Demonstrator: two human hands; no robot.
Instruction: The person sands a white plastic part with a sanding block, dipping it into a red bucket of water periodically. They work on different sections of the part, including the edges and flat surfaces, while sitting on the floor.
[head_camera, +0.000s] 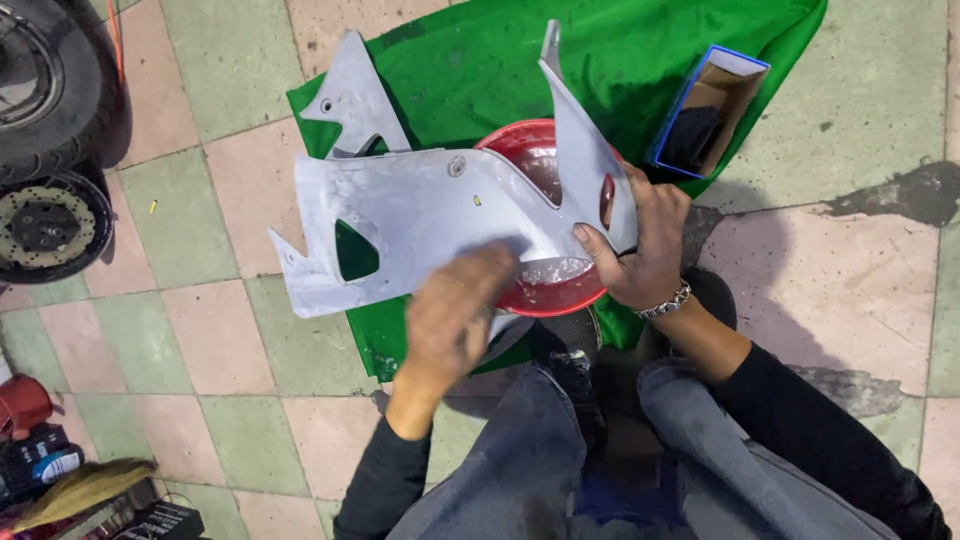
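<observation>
Two hands work a grey motorcycle fairing panel (420, 215) over a red basin (545, 290): right hand (640, 245) clamped on its edge, left hand (455, 310) blurred, grip unclear, so the panel could slip sideways.

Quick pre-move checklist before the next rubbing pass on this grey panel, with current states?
1. Right hand grips the grey panel at its right end: ok.
2. Left hand is on the panel's lower edge: ok, though blurred.
3. What the left hand holds: cannot tell.
4. Red basin sits under the panel, over the green cloth: ok.
5. Second grey piece lies apart on the cloth: ok.
6. Open blue box is clear of the panel: ok.
</observation>
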